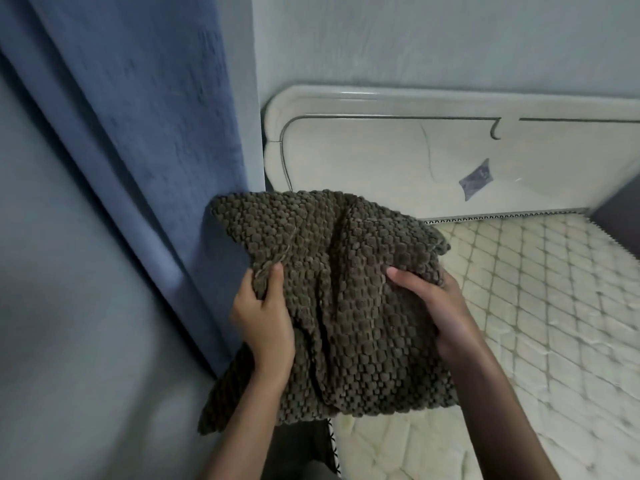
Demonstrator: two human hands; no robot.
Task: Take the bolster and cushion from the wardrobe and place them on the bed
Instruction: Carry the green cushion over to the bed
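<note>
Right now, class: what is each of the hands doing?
Left hand: closed, gripping the cushion at its left edge.
Right hand: closed, gripping the cushion's right side.

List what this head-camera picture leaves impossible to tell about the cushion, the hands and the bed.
- Head view: the fingers of the left hand and the right hand are hidden behind the cushion.
- Whether the cushion touches the mattress: it covers its own underside.
- The headboard and mattress are cut by the right edge.
- Bolster and wardrobe: out of frame.

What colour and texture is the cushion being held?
Dark olive-brown, bobbled knit-like weave on the cushion; head view.
</note>
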